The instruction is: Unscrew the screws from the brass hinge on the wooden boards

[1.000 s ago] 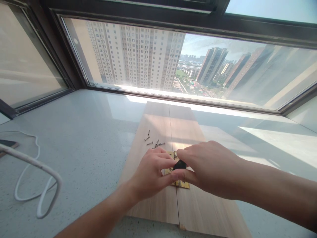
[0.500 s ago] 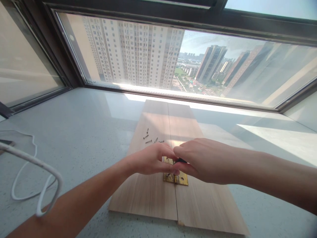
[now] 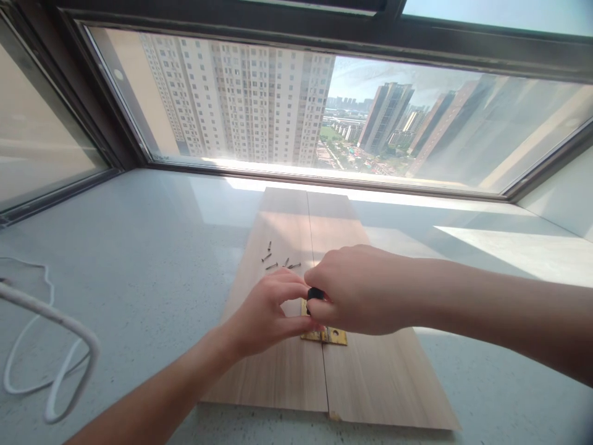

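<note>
Two light wooden boards (image 3: 370, 383) lie side by side on a pale stone sill. A brass hinge (image 3: 334, 336) sits across their seam. My right hand (image 3: 361, 290) is closed round a small black tool handle (image 3: 315, 293) held over the hinge. My left hand (image 3: 266, 309) pinches at the hinge's left leaf, fingertips meeting the tool; what it pinches is hidden. Several small screws (image 3: 277, 259) lie loose on the left board just beyond my hands.
A white cable (image 3: 55, 346) loops on the sill (image 3: 139, 247) at the left. A dark-framed window (image 3: 324, 176) runs along the far edge, with tall buildings outside. Sunlight falls on the sill at the right.
Both hands have shifted slightly left over the hinge, and the right hand has turned so the black handle shows between the fingers. The view has drifted a little.
</note>
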A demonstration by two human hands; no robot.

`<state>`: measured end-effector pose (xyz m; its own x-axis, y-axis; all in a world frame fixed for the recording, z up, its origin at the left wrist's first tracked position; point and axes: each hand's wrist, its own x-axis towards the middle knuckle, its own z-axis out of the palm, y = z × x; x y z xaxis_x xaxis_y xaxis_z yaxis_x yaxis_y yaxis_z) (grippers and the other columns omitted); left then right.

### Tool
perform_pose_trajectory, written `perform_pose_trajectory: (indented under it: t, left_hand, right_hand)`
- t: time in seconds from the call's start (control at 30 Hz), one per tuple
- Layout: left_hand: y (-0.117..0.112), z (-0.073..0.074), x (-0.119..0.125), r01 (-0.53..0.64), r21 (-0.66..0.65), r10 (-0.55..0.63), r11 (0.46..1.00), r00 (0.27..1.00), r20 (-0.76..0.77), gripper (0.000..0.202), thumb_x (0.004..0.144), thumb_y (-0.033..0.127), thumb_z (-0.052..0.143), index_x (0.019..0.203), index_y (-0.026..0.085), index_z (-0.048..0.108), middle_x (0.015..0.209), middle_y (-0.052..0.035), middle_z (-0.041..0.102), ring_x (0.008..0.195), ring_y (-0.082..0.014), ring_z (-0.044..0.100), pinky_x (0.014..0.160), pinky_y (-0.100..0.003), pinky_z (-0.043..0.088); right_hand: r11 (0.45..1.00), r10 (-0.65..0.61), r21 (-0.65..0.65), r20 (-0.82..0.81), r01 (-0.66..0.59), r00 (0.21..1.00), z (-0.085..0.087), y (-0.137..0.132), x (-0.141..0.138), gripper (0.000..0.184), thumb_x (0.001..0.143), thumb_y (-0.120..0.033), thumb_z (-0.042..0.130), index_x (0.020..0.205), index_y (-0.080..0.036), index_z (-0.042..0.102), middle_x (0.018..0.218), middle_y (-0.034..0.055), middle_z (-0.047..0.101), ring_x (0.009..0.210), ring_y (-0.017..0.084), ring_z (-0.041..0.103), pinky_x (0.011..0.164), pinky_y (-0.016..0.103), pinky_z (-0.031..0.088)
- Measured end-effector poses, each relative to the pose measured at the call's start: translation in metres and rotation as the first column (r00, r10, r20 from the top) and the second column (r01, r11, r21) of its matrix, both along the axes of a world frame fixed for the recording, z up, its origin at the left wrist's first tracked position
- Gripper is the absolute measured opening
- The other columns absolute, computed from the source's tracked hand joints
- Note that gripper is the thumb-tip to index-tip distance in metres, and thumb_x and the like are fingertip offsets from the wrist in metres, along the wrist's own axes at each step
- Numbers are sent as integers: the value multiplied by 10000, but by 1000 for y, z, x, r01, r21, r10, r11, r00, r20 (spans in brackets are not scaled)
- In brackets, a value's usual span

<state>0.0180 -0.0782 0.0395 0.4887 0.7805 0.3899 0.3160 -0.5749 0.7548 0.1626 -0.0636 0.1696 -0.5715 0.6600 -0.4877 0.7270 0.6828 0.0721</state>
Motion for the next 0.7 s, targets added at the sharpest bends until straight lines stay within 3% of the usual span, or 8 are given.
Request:
perform_pose_trajectory:
  t: [0.17, 0.3, 0.37, 0.47, 0.6, 0.7]
  left_hand:
    - [5, 13, -8, 217, -79, -218, 973, 976, -5, 206, 878, 272, 566, 1027, 198, 687, 989, -70, 681, 944, -194, 568, 885, -337, 424]
    - [9, 18, -3, 283, -73, -286, 956, 958, -29, 147, 881, 249, 567, 921, 191, 697, 871, -44, 704, 850, -169, 608, 896, -325, 421]
    - [8, 18, 2, 278, -46, -280, 959, 959, -49, 110, 865, 213, 587, 819, 185, 684, 844, -24, 707, 816, -149, 616, 895, -311, 415]
    - [2, 14, 7, 222, 12, -221, 975, 973, -67, 102, 836, 160, 614, 745, 180, 653, 816, 2, 705, 778, -129, 607, 872, -298, 404]
    - [-5, 10, 10, 114, 68, -105, 991, 986, -126, 50, 836, 198, 631, 814, 209, 674, 805, 12, 710, 827, -157, 592, 862, -322, 386]
    - [-10, 7, 13, 59, 111, -41, 992, 987, -157, 54, 839, 240, 633, 866, 229, 679, 849, 8, 717, 896, -184, 580, 862, -344, 371]
  right_hand:
    - [998, 54, -36, 45, -53, 998, 8, 4, 1, 270, 828, -340, 477, 704, -176, 651, 556, 15, 546, 437, 113, 436, 448, 259, 297]
    - [999, 48, -20, 137, -45, 989, 9, 2, 2, 400, 893, -426, 434, 657, -190, 653, 509, 17, 522, 410, 125, 438, 438, 271, 297]
    - [996, 85, 26, 160, -90, 984, 5, -3, 3, 393, 910, -411, 438, 663, -208, 667, 502, 19, 513, 419, 137, 453, 443, 272, 286]
    - [985, 130, 94, 132, -143, 983, -5, -11, 11, 221, 860, -300, 540, 714, -242, 694, 533, 29, 539, 482, 168, 507, 452, 265, 256]
    - [978, 117, 169, 25, -120, 993, -19, -16, 28, 167, 837, -309, 545, 803, -259, 701, 497, 28, 530, 505, 185, 513, 462, 264, 215]
    - [983, 119, 144, -4, -117, 993, -26, -18, 36, 197, 842, -270, 501, 791, -230, 687, 528, 35, 547, 490, 166, 484, 458, 266, 178]
